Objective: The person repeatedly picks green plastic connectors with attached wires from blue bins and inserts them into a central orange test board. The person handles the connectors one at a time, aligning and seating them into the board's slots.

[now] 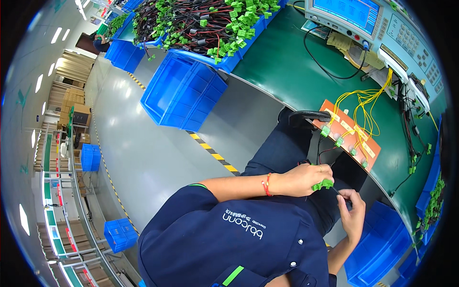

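Note:
My left hand [303, 179], with a red band at the wrist, is closed on a small bunch of green plug connectors [322, 183] with thin black wires attached. My right hand [353, 214] is just to its right and pinches one of the black wires [337, 193] leading from the connectors. Both hands are over my lap, in front of the curved edge of the green workbench [287, 71]. An orange test board [369, 147] with green sockets and yellow leads lies on the bench just beyond my hands.
A grey test instrument [377, 24] with a blue screen stands at the bench's back. A blue bin [224, 62] heaped with black harnesses and green connectors sits to the left. Empty blue crates [181, 91] stand on the floor, and another blue crate [377, 244] is by my right arm.

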### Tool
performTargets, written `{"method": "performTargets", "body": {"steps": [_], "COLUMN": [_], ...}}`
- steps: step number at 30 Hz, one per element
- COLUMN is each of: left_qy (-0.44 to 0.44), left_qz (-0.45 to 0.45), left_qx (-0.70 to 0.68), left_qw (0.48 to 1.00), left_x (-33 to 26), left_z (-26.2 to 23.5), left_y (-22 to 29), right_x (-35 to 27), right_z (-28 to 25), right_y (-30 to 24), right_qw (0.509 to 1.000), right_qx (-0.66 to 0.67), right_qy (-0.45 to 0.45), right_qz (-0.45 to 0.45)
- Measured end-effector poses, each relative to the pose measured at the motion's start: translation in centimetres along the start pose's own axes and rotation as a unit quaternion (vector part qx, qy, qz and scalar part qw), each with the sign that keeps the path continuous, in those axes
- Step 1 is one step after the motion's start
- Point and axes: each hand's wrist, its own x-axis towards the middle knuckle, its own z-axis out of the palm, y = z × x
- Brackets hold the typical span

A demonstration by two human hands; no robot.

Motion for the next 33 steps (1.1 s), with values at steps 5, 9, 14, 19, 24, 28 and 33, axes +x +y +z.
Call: {"method": "performTargets", "body": {"steps": [5, 9, 14, 19, 24, 28, 33], "left_qy": [-0.060, -0.091, -0.021, -0.034, -0.017, 0.006, 0.024], "left_qz": [0.021, -0.024, -0.003, -0.050, 0.007, -0.029, -0.090], "left_qx": [0.006, -0.002, -0.064, -0.138, -0.182, -0.231, -0.308], "left_qw": [0.998, 0.996, 0.998, 0.989, 0.983, 0.973, 0.947], "left_x": [0.5, 0.5, 0.2, -0.3, 0.7, 0.9, 0.7], "left_z": [-0.5, 0.3, -0.1, -0.8, -0.9, -1.0, -1.5], "left_y": [0.0, 1.9, 1.0, 0.2, 1.8, 2.4, 1.9], "right_x": [0.0, 0.8, 1.2, 0.5, 1.2, 2.2, 2.5], "right_z": [-1.7, 0.1, -0.7, -1.5, 0.7, 3.3, 3.9], "right_y": [-1.8, -2.3, -2.2, -0.9, -0.6, -1.3, -1.3], "right_qw": [0.993, 0.997, 0.995, 0.992, 0.948, 0.903, 0.825], "right_qx": [-0.099, -0.041, -0.078, 0.126, 0.307, 0.416, 0.556], "right_qy": [-0.038, -0.059, -0.002, 0.025, 0.064, 0.062, 0.023], "right_qz": [-0.059, 0.018, -0.069, 0.020, 0.047, 0.092, 0.095]}}
